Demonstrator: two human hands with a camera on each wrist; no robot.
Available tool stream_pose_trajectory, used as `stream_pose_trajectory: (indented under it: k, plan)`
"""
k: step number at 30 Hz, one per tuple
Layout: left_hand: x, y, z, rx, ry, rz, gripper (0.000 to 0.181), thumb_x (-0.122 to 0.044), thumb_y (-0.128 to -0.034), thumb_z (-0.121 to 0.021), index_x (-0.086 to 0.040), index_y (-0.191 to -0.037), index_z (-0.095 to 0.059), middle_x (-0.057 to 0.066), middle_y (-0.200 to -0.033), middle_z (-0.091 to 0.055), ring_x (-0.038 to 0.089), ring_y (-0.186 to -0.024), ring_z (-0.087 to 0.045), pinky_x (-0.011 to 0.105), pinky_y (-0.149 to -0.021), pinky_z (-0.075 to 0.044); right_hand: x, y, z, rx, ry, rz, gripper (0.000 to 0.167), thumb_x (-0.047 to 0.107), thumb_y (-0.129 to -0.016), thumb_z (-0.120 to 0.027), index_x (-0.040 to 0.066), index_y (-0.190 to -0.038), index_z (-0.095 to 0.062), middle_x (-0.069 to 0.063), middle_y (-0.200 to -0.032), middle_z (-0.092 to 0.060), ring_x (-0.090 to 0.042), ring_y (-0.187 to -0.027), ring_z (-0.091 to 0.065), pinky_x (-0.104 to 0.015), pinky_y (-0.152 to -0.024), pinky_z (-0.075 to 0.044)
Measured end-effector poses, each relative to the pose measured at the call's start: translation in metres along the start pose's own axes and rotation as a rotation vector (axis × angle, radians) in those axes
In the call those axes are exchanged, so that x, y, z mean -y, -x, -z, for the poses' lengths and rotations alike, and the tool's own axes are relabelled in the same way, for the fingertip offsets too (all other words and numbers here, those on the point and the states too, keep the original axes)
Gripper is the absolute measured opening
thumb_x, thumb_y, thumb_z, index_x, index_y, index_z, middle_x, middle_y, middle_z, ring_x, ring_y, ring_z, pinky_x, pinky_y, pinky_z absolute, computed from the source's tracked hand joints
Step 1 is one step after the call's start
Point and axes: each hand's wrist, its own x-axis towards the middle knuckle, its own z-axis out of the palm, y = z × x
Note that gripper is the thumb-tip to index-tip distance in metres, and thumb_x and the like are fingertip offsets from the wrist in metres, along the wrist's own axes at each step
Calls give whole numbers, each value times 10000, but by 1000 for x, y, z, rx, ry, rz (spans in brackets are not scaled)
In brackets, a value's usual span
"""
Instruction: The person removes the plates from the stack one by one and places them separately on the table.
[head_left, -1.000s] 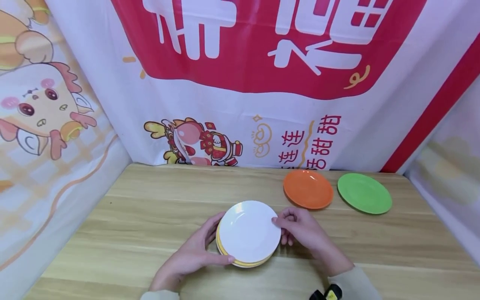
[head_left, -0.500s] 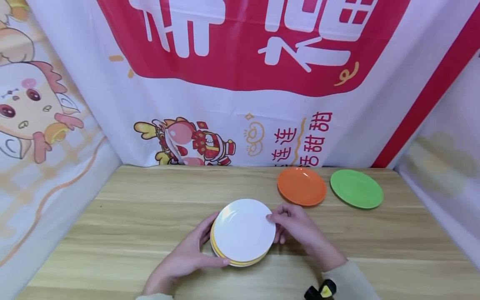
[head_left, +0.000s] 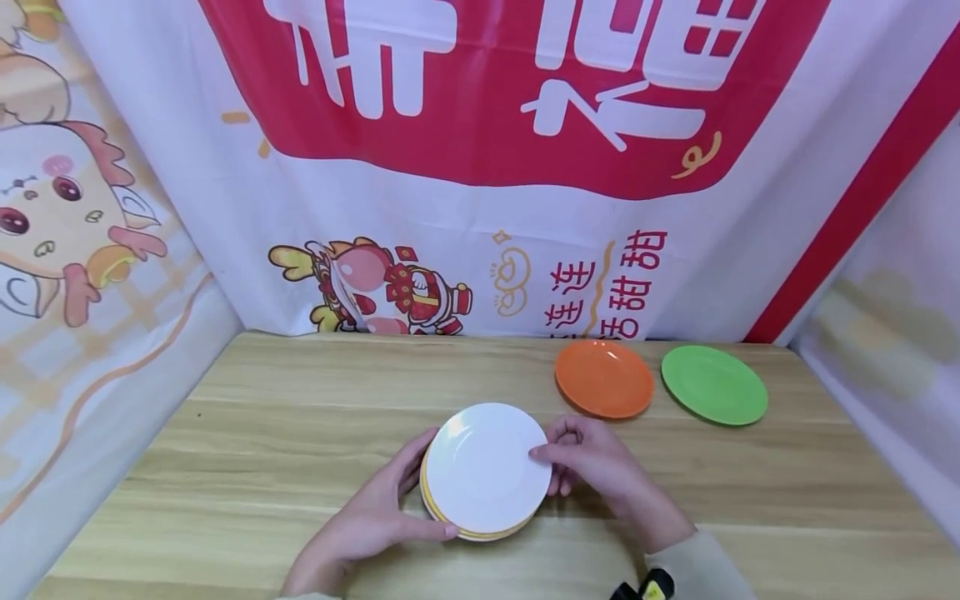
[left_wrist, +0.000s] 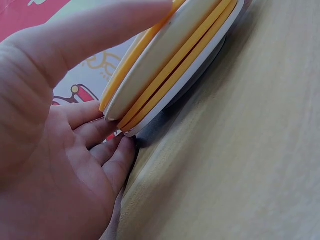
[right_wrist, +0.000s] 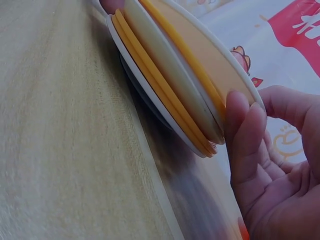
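Note:
A stack of white and yellow plates stands on the table, a white plate (head_left: 483, 467) on top. My left hand (head_left: 378, 512) grips the stack's left side, thumb at the front rim and fingers behind. My right hand (head_left: 592, 462) pinches the top plate's right rim, thumb above and fingertips beneath. In the right wrist view this white plate (right_wrist: 225, 55) is tilted up on that side, with a gap over the yellow plate below. Lower in the stack, yellow plates (right_wrist: 160, 85) show at the edge. The left wrist view shows the left hand (left_wrist: 65, 145) around the rims.
An orange plate (head_left: 603, 379) lies behind my right hand, with a green plate (head_left: 714, 385) to its right. The wooden table (head_left: 262, 433) ends at a printed cloth (head_left: 510, 179) at the back. Cloth also hangs at both sides.
The head view has shifted slightly, so the scene sits further left than a second ago. My right thumb has moved slightly inward on the top plate. My left hand keeps its hold.

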Motion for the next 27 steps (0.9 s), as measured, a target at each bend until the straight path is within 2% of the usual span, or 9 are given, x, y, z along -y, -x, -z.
stream_pose_trajectory:
  k: [4, 6, 11, 13, 17, 20, 23, 27]
  plan:
    - [-1, 0, 1, 8, 4, -7, 1195, -227, -750, -999, -209, -1706, -281, 34, -1782, -289, 336, -1649, -275, 38, -1171, -256, 0, 0, 1, 13, -27, -6, 238, 199, -936, -811, 22, -962, -654, -51, -660, -709, -156, -556, -682, -221, -508, -549]
    - [-2, 0, 1, -1, 4, 8, 1190, -228, -749, -1000, -215, -1703, -290, 29, -1781, -294, 334, -1647, -283, 80, -1204, -265, 0, 0, 1, 22, -37, -1, 225, 201, -944, -801, 20, -965, -669, -51, -664, -715, -158, -557, -688, -224, -508, -555]
    - [-5, 2, -1, -11, -13, 41, 1197, -252, -744, -1009, -212, -1702, -291, 36, -1780, -296, 335, -1638, -308, 295, -1299, -260, -3, -2, -1, 21, -46, -2, 223, 210, -960, -791, 13, -978, -689, -51, -664, -715, -158, -554, -694, -225, -505, -557]
    - [-6, 2, -2, -1, -5, 41, 1202, -250, -749, -1007, -209, -1705, -280, 43, -1784, -285, 338, -1642, -298, 288, -1296, -261, -5, -2, -1, 12, -46, -3, 222, 209, -965, -789, 9, -978, -692, -51, -662, -713, -159, -553, -694, -224, -506, -555]
    - [-4, 2, -1, 26, 28, 24, 1191, -225, -762, -996, -220, -1708, -273, 35, -1790, -268, 334, -1652, -268, 101, -1210, -284, -8, -1, -1, -9, -43, 5, 234, 203, -970, -787, -14, -991, -702, -53, -668, -709, -159, -551, -684, -222, -513, -556]
    - [-2, 1, 1, 42, 37, -4, 1179, -209, -771, -987, -218, -1708, -272, 32, -1793, -259, 338, -1656, -254, 27, -1158, -278, -7, -1, -2, -19, -33, 15, 264, 217, -977, -784, -34, -1017, -710, -55, -682, -711, -154, -552, -673, -221, -518, -556]
    - [-1, 1, 2, 39, 32, -26, 1174, -209, -778, -981, -204, -1710, -266, 40, -1793, -258, 345, -1655, -254, 22, -1160, -269, -6, -2, -2, -26, -23, 14, 289, 237, -984, -782, -38, -1047, -719, -53, -696, -716, -149, -558, -668, -221, -524, -556]
    - [0, 1, 3, 28, 15, -27, 1170, -220, -776, -984, -187, -1707, -276, 58, -1784, -283, 347, -1646, -277, 35, -1174, -266, -7, -3, -4, -34, -36, -1, 291, 243, -992, -776, -33, -1065, -719, -48, -700, -716, -148, -560, -666, -220, -527, -550]
